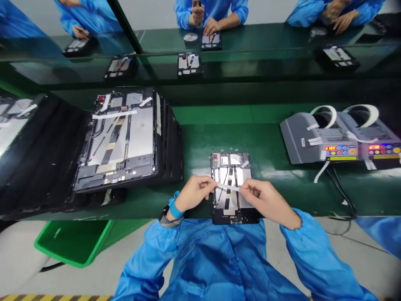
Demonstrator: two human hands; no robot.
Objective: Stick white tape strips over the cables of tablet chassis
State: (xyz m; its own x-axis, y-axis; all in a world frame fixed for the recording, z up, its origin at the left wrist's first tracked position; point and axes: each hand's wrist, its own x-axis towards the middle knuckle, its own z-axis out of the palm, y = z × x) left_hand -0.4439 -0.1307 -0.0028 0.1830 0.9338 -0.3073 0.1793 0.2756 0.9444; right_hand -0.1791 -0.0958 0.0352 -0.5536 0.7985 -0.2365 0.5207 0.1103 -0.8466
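Between my two hands a short strip of white tape (228, 187) is stretched sideways. My left hand (198, 192) pinches its left end, and my right hand (261, 196) pinches its right end. Under the strip lies an opened tablet (244, 177) with silver plates and dark ribbon cables, flat at the bench's front edge. I cannot tell whether the tape touches the tablet. Another white tape piece sits near its upper right corner. A blue band and a dark watch are on my left wrist.
A tall stack of black trays (171, 146) with an opened tablet (142, 138) on top stands left. Two grey tape dispensers (300, 142) with lit displays are on the right, cables hanging below. A green bin (75, 242) sits under the bench. Co-workers (209, 12) sit opposite.
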